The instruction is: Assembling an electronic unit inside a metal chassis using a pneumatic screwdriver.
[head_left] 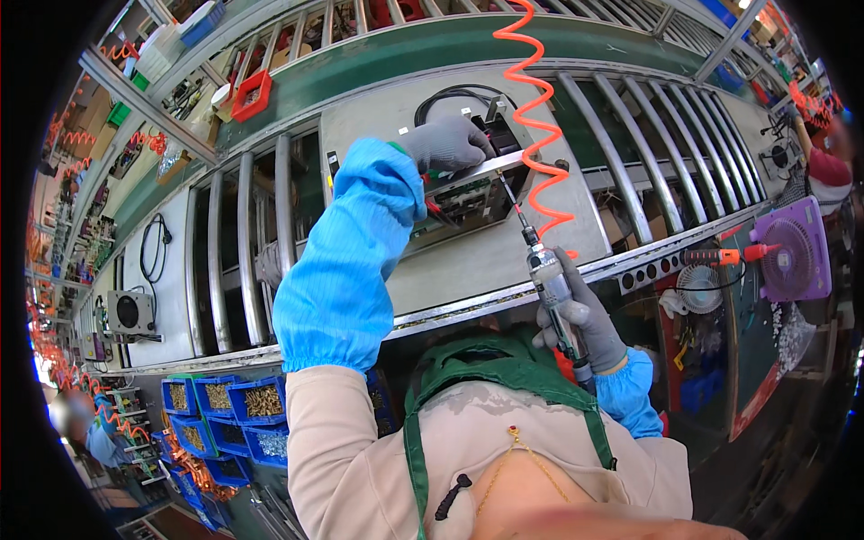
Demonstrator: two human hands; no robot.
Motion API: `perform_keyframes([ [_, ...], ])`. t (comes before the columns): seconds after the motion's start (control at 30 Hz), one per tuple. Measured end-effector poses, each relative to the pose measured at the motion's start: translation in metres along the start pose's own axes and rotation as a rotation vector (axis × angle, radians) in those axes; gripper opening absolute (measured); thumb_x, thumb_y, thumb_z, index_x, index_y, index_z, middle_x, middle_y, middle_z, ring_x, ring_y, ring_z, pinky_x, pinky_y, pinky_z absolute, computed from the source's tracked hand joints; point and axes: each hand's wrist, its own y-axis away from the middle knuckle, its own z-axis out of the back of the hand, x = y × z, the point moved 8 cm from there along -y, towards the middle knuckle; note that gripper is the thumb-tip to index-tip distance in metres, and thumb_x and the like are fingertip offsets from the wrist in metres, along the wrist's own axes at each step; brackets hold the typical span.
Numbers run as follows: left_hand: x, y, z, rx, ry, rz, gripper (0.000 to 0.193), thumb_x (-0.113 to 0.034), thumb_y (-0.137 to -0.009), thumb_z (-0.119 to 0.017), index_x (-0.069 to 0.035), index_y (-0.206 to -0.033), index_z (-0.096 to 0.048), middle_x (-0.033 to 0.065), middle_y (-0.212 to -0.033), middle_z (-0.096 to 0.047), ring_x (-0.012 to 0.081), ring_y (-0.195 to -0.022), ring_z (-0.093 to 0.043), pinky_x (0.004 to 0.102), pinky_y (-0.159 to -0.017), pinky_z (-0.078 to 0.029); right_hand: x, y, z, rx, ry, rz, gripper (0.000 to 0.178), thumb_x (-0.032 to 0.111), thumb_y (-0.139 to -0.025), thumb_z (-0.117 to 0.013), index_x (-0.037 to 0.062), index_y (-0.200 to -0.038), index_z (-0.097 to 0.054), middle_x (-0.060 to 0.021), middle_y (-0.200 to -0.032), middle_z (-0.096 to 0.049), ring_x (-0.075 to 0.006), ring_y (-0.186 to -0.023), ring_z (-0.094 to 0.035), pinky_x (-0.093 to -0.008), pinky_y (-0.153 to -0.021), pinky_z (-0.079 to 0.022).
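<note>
My left hand (445,145), in a grey glove, is closed over the top of a dark open-framed unit (477,200) with a pale metal edge. My right hand (592,322), gloved too, wraps round a power screwdriver (547,274). Its long thin bit slants up to the left, and the tip is at or very near the metal edge. Whether a screw sits there is too small to tell. The unit rests on a pale grey board (553,238), with a black cable (450,93) coiled behind it.
Metal rollers (247,243) lie on both sides of the board. An orange coiled hose (531,72) hangs close to my right hand. Blue bins (261,401) of small fasteners stand at lower left. A purple fan (794,247) is at right, and a person's sleeve (826,169) shows beyond.
</note>
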Motion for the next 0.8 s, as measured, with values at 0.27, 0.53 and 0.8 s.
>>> perform_keyframes([
  [0.27, 0.001, 0.009, -0.003, -0.198, 0.094, 0.009, 0.033, -0.03, -0.093, -0.065, -0.006, -0.113, -0.073, 0.0125, -0.102, -0.074, 0.0242, -0.092, -0.068, 0.037, -0.083, -0.051, 0.0, 0.003, -0.005, -0.028, 0.038, 0.014, 0.1, 0.031, -0.078, -0.07, 0.0236, -0.161, -0.015, -0.0123, -0.088, -0.059, -0.0177, -0.06, -0.064, -0.0331, -0.063, -0.06],
  [0.53, 0.006, -0.015, -0.006, -0.021, 0.164, 0.115, 0.024, -0.022, -0.09, -0.071, -0.007, -0.108, -0.075, 0.0044, -0.09, -0.071, 0.0146, -0.082, -0.063, 0.0324, -0.074, -0.05, -0.006, -0.001, -0.002, -0.003, -0.007, 0.021, 0.105, 0.032, -0.077, -0.077, 0.0221, -0.161, -0.015, -0.0118, -0.104, -0.057, -0.0184, -0.079, -0.065, -0.0372, -0.066, -0.065],
  [0.8, 0.009, -0.019, -0.008, 0.013, 0.284, 0.09, 0.025, -0.017, -0.087, -0.071, -0.006, -0.11, -0.075, 0.0043, -0.09, -0.072, 0.0131, -0.08, -0.062, 0.0296, -0.069, -0.049, -0.006, -0.003, -0.001, -0.016, -0.02, 0.057, 0.106, 0.029, -0.076, -0.074, 0.0234, -0.161, -0.012, -0.0119, -0.09, -0.059, -0.0195, -0.067, -0.066, -0.0343, -0.065, -0.062],
])
